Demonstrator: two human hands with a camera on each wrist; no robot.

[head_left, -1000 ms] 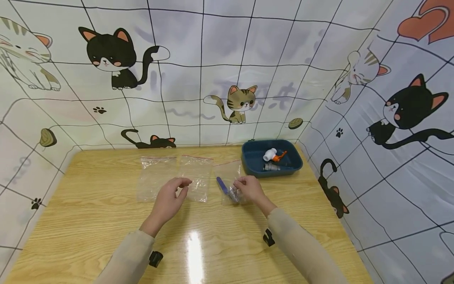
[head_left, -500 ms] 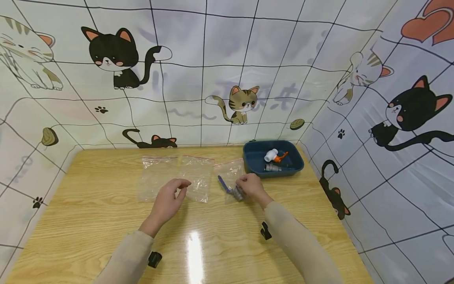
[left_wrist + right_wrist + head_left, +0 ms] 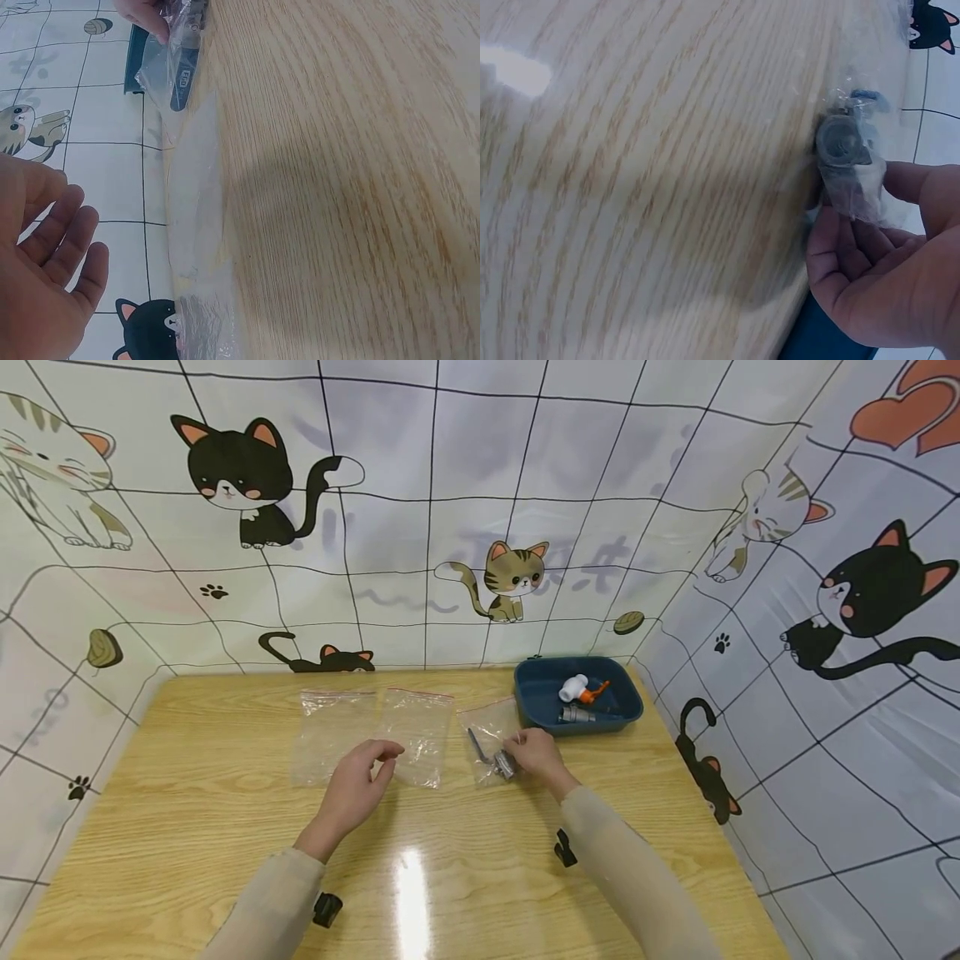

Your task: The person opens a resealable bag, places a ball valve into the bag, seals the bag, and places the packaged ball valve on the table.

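My right hand pinches the lower right side of a clear zip bag, right by the valve inside it. This grey metal ball valve has a blue lever, which shows edge-on in the head view. In the right wrist view, the valve's round open end faces the camera, with thumb and fingers on the plastic beside it. My left hand hovers with relaxed, slightly bent fingers and holds nothing. Near it, two flat clear zip bags lie side by side, one on the left and one in the middle.
A dark blue tray stands at the table's back right corner, behind my right hand. It holds a white valve with an orange lever and a grey fitting. Cat-print cloth walls border the wooden table.
The ball valve in the bag has turned, so its lever went from broad face to thin edge. My right hand and the bag shifted slightly right. My left hand has stayed put.
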